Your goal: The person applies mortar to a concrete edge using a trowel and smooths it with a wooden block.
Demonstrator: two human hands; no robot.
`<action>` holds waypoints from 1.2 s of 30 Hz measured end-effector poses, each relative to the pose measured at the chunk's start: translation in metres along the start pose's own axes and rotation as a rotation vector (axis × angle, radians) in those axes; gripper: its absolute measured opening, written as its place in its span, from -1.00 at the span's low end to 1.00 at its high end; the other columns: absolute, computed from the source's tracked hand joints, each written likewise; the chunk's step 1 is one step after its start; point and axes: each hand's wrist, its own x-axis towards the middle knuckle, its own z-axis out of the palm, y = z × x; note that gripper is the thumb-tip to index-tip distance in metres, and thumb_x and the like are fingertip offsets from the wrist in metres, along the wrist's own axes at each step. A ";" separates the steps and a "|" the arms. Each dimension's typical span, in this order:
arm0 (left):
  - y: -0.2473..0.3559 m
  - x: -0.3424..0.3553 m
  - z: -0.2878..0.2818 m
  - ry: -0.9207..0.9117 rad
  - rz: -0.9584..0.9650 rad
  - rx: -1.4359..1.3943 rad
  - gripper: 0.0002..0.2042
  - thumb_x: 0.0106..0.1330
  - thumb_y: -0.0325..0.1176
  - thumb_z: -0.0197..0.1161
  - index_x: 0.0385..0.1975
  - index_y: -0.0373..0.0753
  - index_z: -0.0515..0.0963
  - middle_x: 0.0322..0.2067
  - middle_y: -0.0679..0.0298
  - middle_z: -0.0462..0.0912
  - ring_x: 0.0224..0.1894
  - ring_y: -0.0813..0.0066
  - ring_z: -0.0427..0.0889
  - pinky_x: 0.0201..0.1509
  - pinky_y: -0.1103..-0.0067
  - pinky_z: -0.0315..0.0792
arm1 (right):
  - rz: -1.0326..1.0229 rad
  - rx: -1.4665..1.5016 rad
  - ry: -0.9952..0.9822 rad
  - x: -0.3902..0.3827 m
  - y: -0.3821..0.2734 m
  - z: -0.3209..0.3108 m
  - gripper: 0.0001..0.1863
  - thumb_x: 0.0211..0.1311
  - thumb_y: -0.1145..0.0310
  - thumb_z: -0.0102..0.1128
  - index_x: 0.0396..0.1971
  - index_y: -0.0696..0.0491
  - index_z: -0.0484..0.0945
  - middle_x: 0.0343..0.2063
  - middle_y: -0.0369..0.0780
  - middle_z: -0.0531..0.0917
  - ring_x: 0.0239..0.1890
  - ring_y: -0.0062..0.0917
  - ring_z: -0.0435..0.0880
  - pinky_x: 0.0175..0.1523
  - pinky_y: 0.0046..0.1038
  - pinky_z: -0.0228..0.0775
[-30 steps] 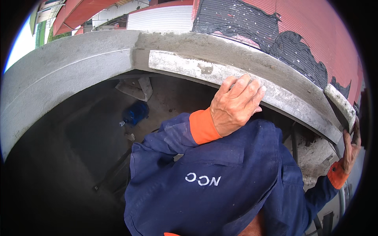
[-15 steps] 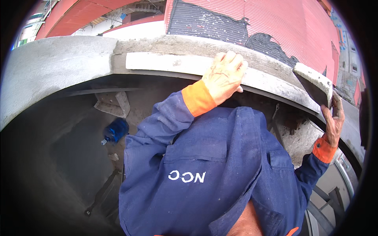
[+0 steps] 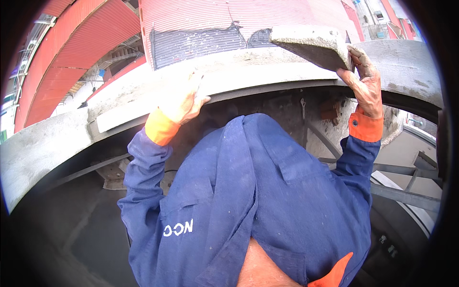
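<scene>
Over the inner edge of a curved concrete parapet, my left hand point(image 3: 184, 103) is closed with its fingers curled at a long pale strip point(image 3: 267, 79). Glare washes out the fingers, and whatever they hold cannot be made out. My right hand point(image 3: 366, 83) grips the right end of a cement-crusted board point(image 3: 311, 45), thumb on the near side and fingers round the outer end. The board tilts above the right part of the strip, its dark underside turned toward me.
The concrete parapet point(image 3: 43, 158) curves across in front of me. Beyond it lie red corrugated sheeting point(image 3: 191, 14) and a dark patch point(image 3: 196, 45). Metal bars point(image 3: 406, 196) run below at the right. A dim space with a sloping bar point(image 3: 91, 172) lies below left.
My view has swung to the right. The board in my right hand is lifted and turned, showing more of its length. My left hand stays at the pale strip, nearer its left end.
</scene>
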 end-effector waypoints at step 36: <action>-0.050 -0.322 -0.026 -0.005 -0.866 -0.668 -0.39 -0.19 -0.25 0.58 -0.12 -0.48 0.57 -0.19 0.17 0.61 -0.08 0.39 0.53 0.09 0.50 0.35 | -0.269 0.414 0.382 0.031 0.014 0.088 -0.47 0.21 0.49 0.30 0.16 0.23 0.35 -0.09 -0.13 0.65 -0.05 -0.59 0.58 0.13 -0.55 0.36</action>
